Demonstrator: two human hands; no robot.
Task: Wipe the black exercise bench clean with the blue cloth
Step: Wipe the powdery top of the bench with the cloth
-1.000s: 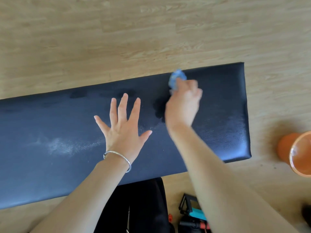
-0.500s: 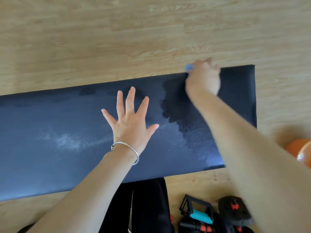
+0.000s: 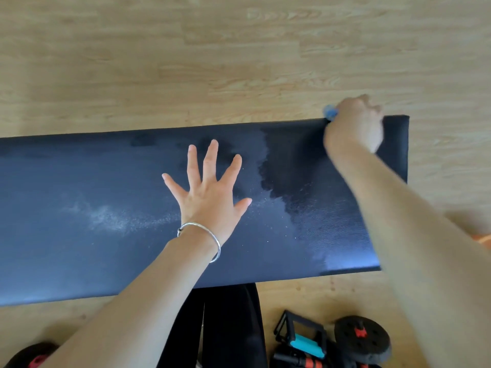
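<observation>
Seemingly only the right end of the black padded exercise bench [image 3: 79,248] is wiped; white powder [image 3: 106,216] lies elsewhere. The right hand [image 3: 353,126] grips the crumpled blue cloth [image 3: 330,112]; the left hand [image 3: 210,192] rests flat, fingers spread.

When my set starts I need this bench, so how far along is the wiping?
Early on. Done: a darker wiped patch near the right end of the exercise bench. In hand: the right hand grips the blue cloth at the far edge there, while the left hand rests flat mid-bench. Left: the white dusty streak left of that hand, the speckles toward the front right, and the left half.
</observation>
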